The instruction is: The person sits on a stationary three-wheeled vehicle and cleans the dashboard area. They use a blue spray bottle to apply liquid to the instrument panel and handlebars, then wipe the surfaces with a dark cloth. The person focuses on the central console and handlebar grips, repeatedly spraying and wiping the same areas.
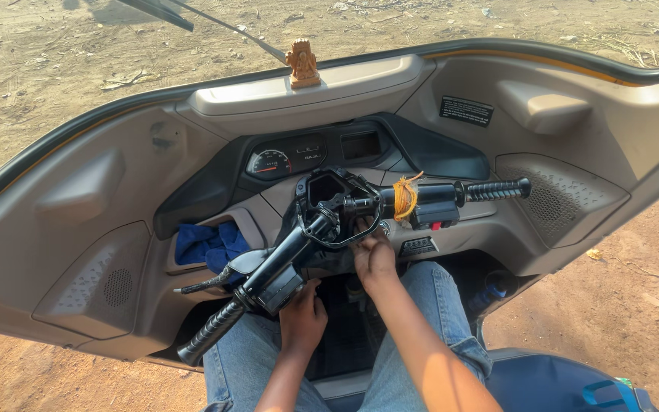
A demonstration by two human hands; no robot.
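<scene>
I sit in a three-wheeler's driver seat, looking down at a black handlebar turned hard, its left grip near my knee and its right grip far right. My left hand reaches under the switch housing by the left grip; its fingers are hidden. My right hand presses against the steering column just below the handlebar centre, fingertips out of sight. An orange thread is tied round the bar.
A beige dashboard spans the front, with a speedometer, a blue cloth in a left pocket and a small brown figurine on top. Bare dirt ground lies outside. A blue seat is at lower right.
</scene>
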